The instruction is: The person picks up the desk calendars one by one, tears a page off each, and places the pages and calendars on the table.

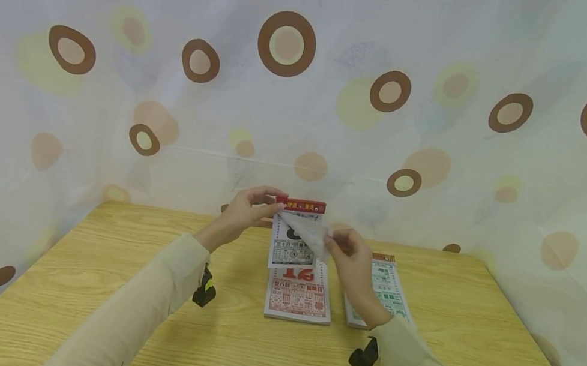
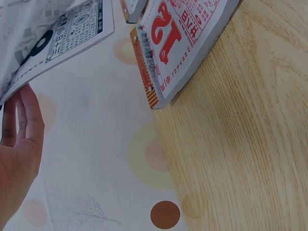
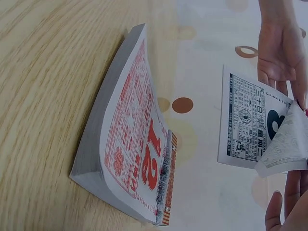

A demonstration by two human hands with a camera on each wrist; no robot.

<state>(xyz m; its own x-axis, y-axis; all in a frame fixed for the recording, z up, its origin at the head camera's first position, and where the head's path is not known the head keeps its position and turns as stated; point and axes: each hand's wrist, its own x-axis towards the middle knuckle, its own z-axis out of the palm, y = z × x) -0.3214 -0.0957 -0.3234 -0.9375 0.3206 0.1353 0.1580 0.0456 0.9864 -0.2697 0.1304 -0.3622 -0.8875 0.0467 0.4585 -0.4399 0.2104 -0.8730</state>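
My left hand [image 1: 238,216] grips the top left corner of a small tear-off calendar [image 1: 290,255] with a red header strip, held up at the table's far edge. My right hand [image 1: 352,265] pinches the loose corner of its thin top page [image 1: 312,233]. That page is folded diagonally across the sheet beneath, which has black print. In the right wrist view, the turned-up page [image 3: 286,144] shows its pale back, still joined near the header. Below the held calendar lies a thick tear-off calendar [image 1: 297,301] with a red 21, its upper part hidden in the head view.
Another calendar with green print [image 1: 392,291] lies on the wooden table [image 1: 231,345] at the right, partly covered by my right hand and wrist. A patterned cloth [image 1: 321,132] hangs behind the table's far edge and along both sides.
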